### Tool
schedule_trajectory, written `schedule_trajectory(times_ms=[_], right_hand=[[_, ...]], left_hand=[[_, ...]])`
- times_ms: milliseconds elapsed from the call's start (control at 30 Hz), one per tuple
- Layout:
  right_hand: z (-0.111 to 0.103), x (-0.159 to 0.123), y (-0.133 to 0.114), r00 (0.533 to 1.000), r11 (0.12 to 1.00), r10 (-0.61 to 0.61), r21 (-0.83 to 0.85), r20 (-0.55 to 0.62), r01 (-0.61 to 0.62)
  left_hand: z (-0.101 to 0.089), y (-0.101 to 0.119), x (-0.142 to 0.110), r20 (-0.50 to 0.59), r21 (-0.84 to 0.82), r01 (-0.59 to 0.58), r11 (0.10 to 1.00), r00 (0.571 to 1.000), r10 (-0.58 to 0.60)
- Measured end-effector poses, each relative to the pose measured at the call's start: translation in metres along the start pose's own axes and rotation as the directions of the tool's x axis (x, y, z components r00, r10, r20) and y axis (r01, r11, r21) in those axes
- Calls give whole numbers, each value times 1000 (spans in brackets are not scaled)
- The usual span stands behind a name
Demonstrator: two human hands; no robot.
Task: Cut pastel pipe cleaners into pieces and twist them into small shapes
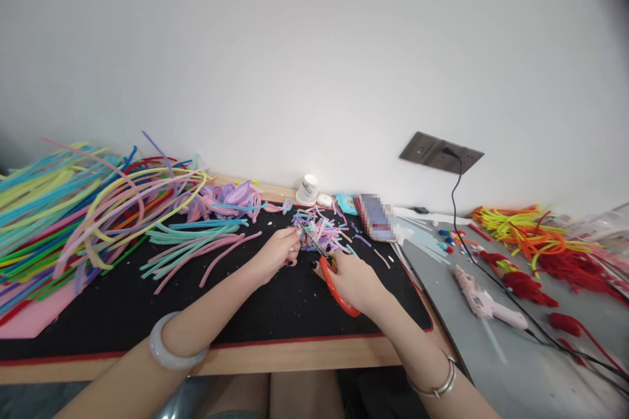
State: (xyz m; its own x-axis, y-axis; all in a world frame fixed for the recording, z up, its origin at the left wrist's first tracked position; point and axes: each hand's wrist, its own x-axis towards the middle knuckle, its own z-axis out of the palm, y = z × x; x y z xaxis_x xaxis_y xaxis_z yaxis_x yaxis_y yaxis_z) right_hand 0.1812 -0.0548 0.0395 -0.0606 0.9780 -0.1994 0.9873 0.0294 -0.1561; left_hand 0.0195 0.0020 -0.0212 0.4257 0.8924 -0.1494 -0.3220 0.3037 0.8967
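Observation:
My left hand (279, 250) is closed in a pinch on a small pipe cleaner piece over the black mat (122, 314). My right hand (352, 278) grips orange-handled scissors (335, 283), whose blades point up-left toward the left fingertips. Just beyond both hands lies a heap of short cut pipe cleaner pieces (322, 228) in pink, purple and blue. A pale bangle is on my left wrist and a metal bracelet on my right.
A big bundle of long coloured pipe cleaners (73, 203) fills the left. A pink glue gun (484, 304) with a black cord lies on the grey mat at right, near red and orange pipe cleaners (540, 242). A paper cup (308, 188) stands by the wall.

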Motion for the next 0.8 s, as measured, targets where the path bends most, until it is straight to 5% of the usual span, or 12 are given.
schedule_trajectory(times_ms=[567, 800], right_hand=[[10, 14, -4, 992, 985, -124, 123, 28, 119], [13, 14, -8, 995, 995, -67, 74, 77, 61]], left_hand=[[-2, 1, 0, -52, 7, 37, 999, 998, -37], [-1, 2, 0, -56, -11, 61, 998, 997, -61]])
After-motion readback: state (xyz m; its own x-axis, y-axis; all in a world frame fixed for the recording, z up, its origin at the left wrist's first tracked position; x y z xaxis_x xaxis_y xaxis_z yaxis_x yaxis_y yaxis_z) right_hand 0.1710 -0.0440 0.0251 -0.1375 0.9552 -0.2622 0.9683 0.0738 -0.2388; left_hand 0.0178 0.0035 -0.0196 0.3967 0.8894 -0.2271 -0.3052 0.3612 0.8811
